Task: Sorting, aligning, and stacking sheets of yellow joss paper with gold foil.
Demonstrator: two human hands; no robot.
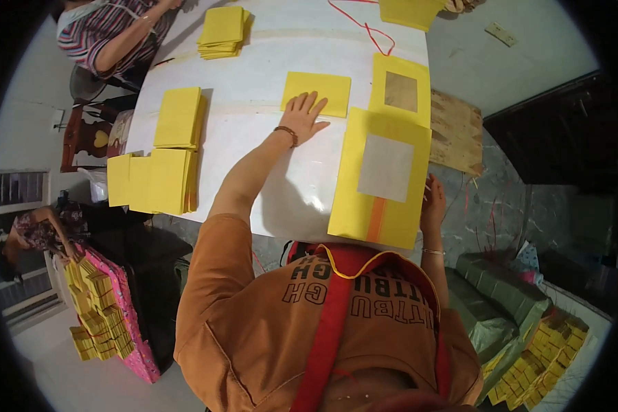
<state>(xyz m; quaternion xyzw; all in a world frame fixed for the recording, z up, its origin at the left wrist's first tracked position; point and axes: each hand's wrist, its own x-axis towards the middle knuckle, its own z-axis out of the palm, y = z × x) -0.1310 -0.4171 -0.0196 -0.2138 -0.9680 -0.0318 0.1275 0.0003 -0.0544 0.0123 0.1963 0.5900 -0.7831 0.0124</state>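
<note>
My left hand point(305, 122) reaches across the white table with its fingers spread, lying flat on the lower edge of a yellow paper sheet or thin stack point(329, 90). A dark beaded bracelet circles that wrist. Beside the table's right edge is my right hand point(432, 204), near a large yellow stack point(347, 199) that bears a grey rectangle point(386, 167) and an orange strip point(376, 218). The right fingers are partly hidden, and whether they hold anything is unclear. Just beyond lies another yellow stack point(381, 110) with a brown rectangle point(401, 92) on top.
Yellow stacks point(177, 117) point(151, 180) stand on the table's left, another point(221, 26) farther back. A red cord point(369, 29) lies at the far right. One person point(117, 41) works at the far left; another point(48, 230) handles yellow bundles point(96, 302). More bundles point(542, 357) lie lower right.
</note>
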